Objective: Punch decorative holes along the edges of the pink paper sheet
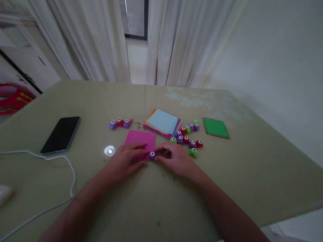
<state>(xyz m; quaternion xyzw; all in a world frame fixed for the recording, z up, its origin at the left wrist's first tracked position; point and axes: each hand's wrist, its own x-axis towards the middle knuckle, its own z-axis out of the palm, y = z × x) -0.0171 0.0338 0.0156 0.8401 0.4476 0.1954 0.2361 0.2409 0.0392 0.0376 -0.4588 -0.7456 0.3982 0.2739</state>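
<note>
A pink sheet of paper [142, 136] lies on the table in front of me. My left hand [127, 157] rests on its near left part, fingers stretched out, fingertips close to a small purple paper punch [152, 155] with an eye on top. This punch sits at the sheet's near right corner. My right hand [177, 157] pinches it from the right between thumb and fingers. Whether the paper's edge is inside the punch I cannot tell. Just beyond the right hand are several more eyed punches in purple, red and green, including a green punch [193, 153].
Behind the pink sheet lies a stack of coloured paper [163, 121]. A green square with a notched edge [216, 128] is at right. Leftward are a row of punches [119, 123], a clear round object [109, 151], a phone [61, 134], a white cable [71, 170] and a mouse [0, 196].
</note>
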